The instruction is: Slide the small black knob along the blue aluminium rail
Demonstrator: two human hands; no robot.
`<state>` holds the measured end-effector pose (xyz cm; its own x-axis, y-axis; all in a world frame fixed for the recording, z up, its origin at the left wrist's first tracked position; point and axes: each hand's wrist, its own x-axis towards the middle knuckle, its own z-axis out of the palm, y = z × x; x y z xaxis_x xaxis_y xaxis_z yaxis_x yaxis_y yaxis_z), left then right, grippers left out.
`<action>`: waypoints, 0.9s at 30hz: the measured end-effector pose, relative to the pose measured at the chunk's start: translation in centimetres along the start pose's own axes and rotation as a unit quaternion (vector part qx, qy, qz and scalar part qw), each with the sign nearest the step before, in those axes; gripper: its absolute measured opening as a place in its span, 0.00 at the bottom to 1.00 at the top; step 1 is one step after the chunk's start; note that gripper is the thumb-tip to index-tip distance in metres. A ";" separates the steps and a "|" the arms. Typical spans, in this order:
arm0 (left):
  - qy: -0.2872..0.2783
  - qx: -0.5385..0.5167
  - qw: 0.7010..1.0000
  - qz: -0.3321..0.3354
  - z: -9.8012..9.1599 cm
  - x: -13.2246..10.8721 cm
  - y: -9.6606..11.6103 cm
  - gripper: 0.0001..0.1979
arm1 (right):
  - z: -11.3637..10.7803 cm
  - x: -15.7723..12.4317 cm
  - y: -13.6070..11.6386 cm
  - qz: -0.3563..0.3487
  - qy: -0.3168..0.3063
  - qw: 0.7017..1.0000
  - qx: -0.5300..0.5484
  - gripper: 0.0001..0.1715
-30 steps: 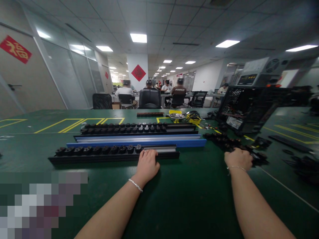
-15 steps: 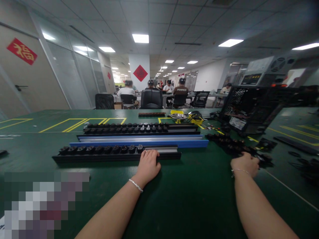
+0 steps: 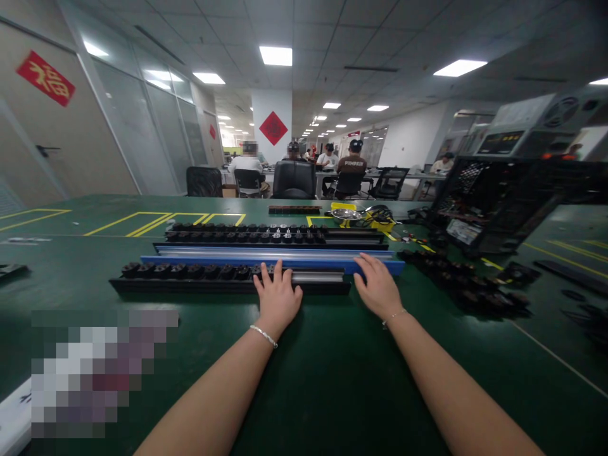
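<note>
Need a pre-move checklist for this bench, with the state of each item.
1. Left hand at the front black rail: ok, fingers over its row.
2. Left hand's grip open: ok, fingers spread.
3. Right hand touching the blue rail: cannot tell; it is near that rail's right end.
4. Round black pieces along the front black rail's full length: not ok, silver channel shows at right.
5. Loose black pile off the rails: ok, lies to their right.

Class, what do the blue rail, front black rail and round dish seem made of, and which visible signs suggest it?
Blue rail: probably metal with a smooth coloured finish; a silvery channel shines along it.
Front black rail: perhaps dark-finished metal, by its silvery inner strip, though plastic is possible.
Round dish: likely polished metal, from its bright reflections.
</note>
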<state>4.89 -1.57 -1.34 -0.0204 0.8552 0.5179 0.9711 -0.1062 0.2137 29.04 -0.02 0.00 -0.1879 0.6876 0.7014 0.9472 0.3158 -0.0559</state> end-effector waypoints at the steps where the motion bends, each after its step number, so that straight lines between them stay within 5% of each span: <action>1: -0.007 0.004 1.000 0.002 0.0 0.0 -0.1 0.23 | 0.4 0.0 -1.0 -0.022 -0.031 0.999 0.010 0.24; 7: -0.028 -0.011 0.999 0.016 -0.5 -0.1 0.1 0.22 | 2.4 -1.0 -2.8 -0.065 -0.149 0.986 0.047 0.21; 27: -0.042 -0.026 0.998 0.048 -0.3 -0.3 0.4 0.21 | 3.0 -1.0 -2.5 -0.053 -0.144 0.985 0.085 0.17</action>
<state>5.19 -2.04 -1.22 0.0938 0.8788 0.4679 0.9539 -0.2139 0.2105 26.08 0.47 -2.63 -0.3721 0.7936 0.4813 0.8654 0.4841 -0.1291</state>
